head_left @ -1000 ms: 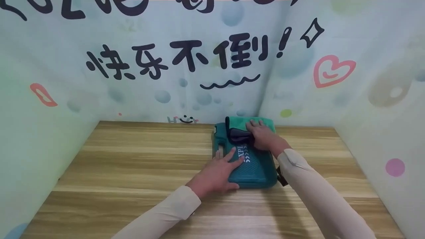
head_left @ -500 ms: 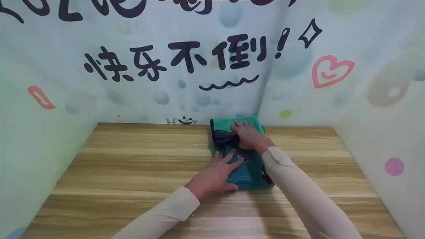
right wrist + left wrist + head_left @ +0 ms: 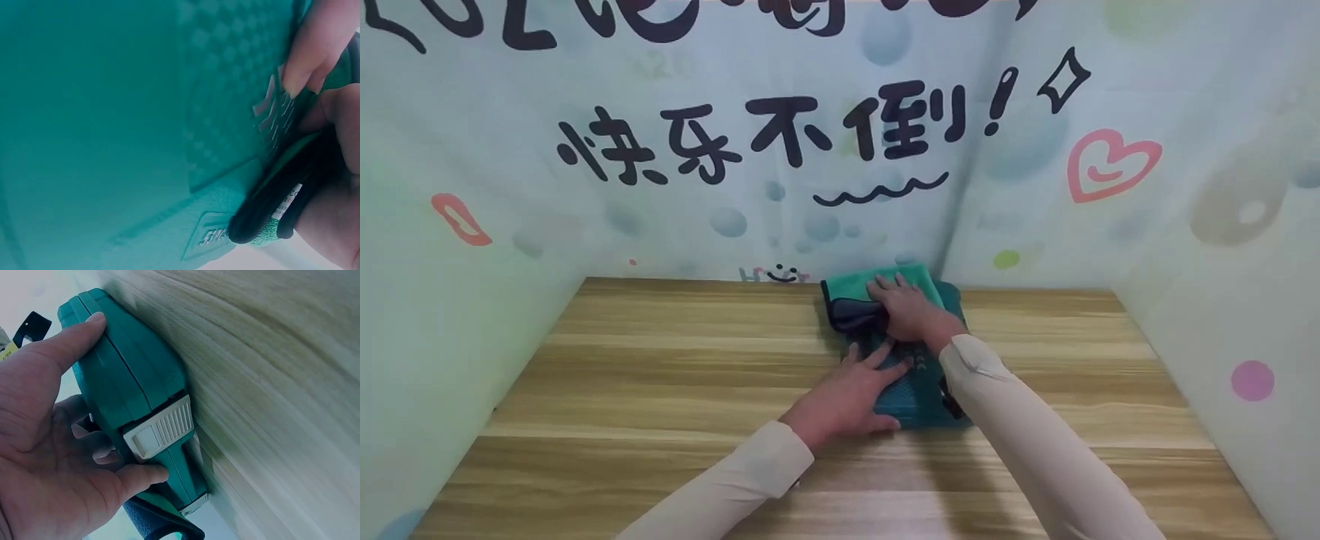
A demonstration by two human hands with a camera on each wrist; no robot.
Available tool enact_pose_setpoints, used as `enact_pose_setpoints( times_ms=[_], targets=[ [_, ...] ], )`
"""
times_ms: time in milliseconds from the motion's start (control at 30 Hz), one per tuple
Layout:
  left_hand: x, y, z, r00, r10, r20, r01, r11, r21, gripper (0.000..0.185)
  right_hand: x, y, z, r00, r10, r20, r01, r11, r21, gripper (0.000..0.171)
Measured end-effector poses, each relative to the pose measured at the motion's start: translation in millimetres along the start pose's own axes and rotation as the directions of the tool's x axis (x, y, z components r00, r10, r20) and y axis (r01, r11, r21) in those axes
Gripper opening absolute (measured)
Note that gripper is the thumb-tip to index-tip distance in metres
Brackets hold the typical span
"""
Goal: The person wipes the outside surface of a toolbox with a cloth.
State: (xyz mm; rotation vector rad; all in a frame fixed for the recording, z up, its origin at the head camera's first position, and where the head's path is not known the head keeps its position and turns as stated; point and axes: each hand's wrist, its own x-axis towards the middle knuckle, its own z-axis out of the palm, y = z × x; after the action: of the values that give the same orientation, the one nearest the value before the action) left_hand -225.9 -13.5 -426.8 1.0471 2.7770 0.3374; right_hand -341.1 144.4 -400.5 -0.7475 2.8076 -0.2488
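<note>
A teal hard plastic carry case [image 3: 915, 409] with moulded lettering lies flat on the table near the back wall. My left hand [image 3: 844, 394] rests on its near left corner, fingers spread over the lid; in the left wrist view its thumb [image 3: 81, 334] lies along the case's side seam and another finger touches beside a grey latch [image 3: 160, 430]. My right hand [image 3: 911, 307] holds a folded green cloth [image 3: 847, 286] with dark edging against the far part of the lid. In the right wrist view the cloth [image 3: 264, 233] bunches under the hand, over the lid.
The case stands on a wood-grain table [image 3: 660, 375]. Behind it hangs a pale printed backdrop [image 3: 660, 210] with dark characters, and side panels rise at left and right. A small dark strap-like piece [image 3: 952, 399] shows beside the right sleeve.
My right hand has slid the cloth leftward over the lid, and it now overhangs the case's left edge. The left hand has stayed in place on the case.
</note>
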Motion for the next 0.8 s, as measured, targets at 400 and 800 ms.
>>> enact_pose_setpoints(
  times_ms=[400, 800],
  targets=[
    [-6.4, -9.0, 2.0, 1.0, 0.002, 0.019, 0.0, 0.993, -0.117, 0.081, -4.2, -0.1, 2.1, 1.0, -0.009, -0.016, 0.009, 1.0, -0.008, 0.07],
    [-6.9, -12.1, 2.1, 0.999, 0.031, 0.006, -0.03, 0.99, -0.136, 0.081, -2.8, 6.9, 1.3, 0.999, -0.033, -0.012, 0.033, 0.999, -0.019, 0.069]
  ],
)
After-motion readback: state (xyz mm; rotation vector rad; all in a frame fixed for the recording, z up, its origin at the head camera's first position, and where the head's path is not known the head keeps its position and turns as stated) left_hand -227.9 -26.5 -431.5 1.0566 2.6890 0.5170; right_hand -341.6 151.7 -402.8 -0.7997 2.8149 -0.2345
